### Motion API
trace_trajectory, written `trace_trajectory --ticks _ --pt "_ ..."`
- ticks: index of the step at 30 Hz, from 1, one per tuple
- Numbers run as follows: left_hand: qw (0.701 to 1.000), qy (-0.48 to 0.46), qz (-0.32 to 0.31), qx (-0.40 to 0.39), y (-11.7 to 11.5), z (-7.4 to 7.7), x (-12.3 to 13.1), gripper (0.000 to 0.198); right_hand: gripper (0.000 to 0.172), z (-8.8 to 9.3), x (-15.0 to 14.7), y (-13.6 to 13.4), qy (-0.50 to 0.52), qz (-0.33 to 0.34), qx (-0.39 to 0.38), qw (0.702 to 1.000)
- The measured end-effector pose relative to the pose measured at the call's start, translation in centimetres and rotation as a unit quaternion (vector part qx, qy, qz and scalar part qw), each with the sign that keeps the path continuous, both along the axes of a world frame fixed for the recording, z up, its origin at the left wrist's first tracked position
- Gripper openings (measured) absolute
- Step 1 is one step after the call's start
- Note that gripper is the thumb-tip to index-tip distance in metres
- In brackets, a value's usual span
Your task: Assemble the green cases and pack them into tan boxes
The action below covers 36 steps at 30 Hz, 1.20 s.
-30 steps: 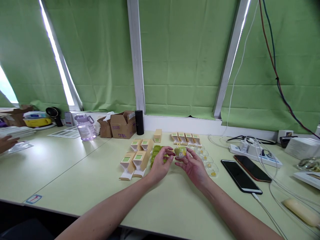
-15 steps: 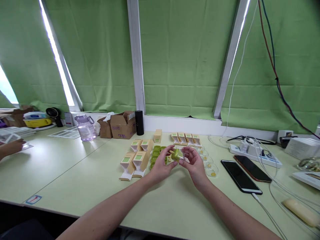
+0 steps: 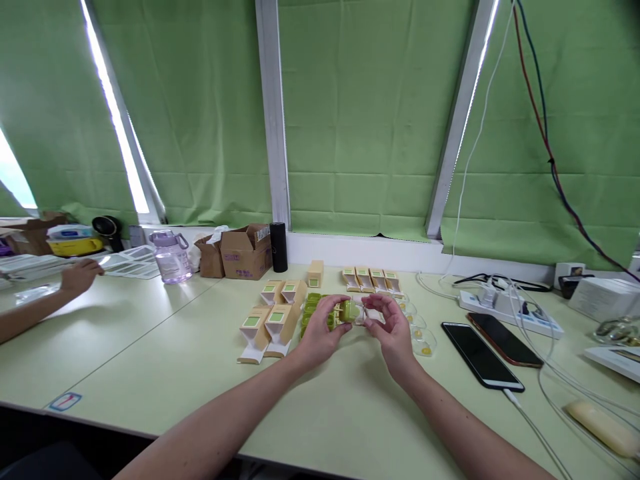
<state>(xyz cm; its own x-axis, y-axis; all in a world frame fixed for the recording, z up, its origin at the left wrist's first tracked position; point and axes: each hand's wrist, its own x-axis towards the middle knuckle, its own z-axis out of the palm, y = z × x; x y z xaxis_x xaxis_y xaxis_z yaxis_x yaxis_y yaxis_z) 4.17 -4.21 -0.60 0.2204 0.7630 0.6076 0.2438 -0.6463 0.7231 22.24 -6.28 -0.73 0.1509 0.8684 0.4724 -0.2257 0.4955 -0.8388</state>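
Between my hands is a small green charger plug [image 3: 351, 312], with pale prongs pointing left. My left hand [image 3: 323, 328] is closed on its left side, fingertips and thumb pinching it. My right hand [image 3: 391, 331] pinches a clear plastic cover [image 3: 362, 312] at the plug's right end. I cannot tell how far the cover sits over the plug. Just behind my left hand, several green blocks [image 3: 311, 307] are lined up, partly hidden by my fingers. Several clear covers with yellow spots [image 3: 424, 340] lie to the right of my right hand.
Open cream boxes [image 3: 280, 323] stand left of my hands, more boxes [image 3: 371, 280] behind. Two phones [image 3: 483, 353] and a power strip [image 3: 510, 312] with trailing cables lie right. A purple jug [image 3: 171, 257] and cardboard box [image 3: 246, 252] stand back left. A co-worker's hand [image 3: 80, 277] reaches in from the left.
The plug in my hands has turned, its clear end now pointing more to the right. The co-worker's hand has moved right and away from the sheet it held.
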Motion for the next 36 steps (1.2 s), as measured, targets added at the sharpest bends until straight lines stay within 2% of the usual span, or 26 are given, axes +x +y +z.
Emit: trace_trajectory --ticks 3,6,12,19,25,28,30,33,36 --pt "0.999 0.027 0.016 0.013 -0.1 0.1 -0.1 0.045 0.039 -0.2 0.5 0.5 -0.008 -0.074 -0.013 0.997" --pt "0.994 0.096 0.036 0.042 -0.3 0.5 -0.3 0.044 0.036 -0.4 0.9 1.1 -0.008 -0.12 -0.019 0.992" --pt "0.961 0.275 0.03 0.032 -0.6 1.0 -0.5 0.043 0.035 -0.7 1.2 1.6 -0.007 -0.14 -0.022 0.99" --pt "0.939 0.343 0.028 0.025 -0.9 0.9 -0.3 0.036 0.032 -0.7 1.1 1.6 -0.009 -0.132 -0.027 0.991" --pt "0.938 0.345 0.019 0.032 -1.1 0.5 -0.2 0.036 0.035 -0.8 1.0 1.5 -0.016 -0.125 -0.037 0.991" --pt "0.938 0.344 0.024 0.024 -1.0 0.5 -0.3 0.045 0.035 -0.7 1.1 1.5 -0.016 -0.126 -0.039 0.991" --pt "0.947 0.319 0.031 0.025 -0.7 0.9 -0.5 0.048 0.034 -0.7 1.1 1.5 -0.014 -0.129 -0.037 0.991" --pt "0.964 0.256 0.054 0.04 0.2 2.0 -1.1 0.036 0.033 -0.6 1.2 1.6 -0.008 -0.136 -0.033 0.99" --pt "0.965 0.239 0.091 0.053 1.6 3.4 -1.6 0.029 0.033 -0.6 1.3 1.6 -0.003 -0.134 -0.033 0.99"
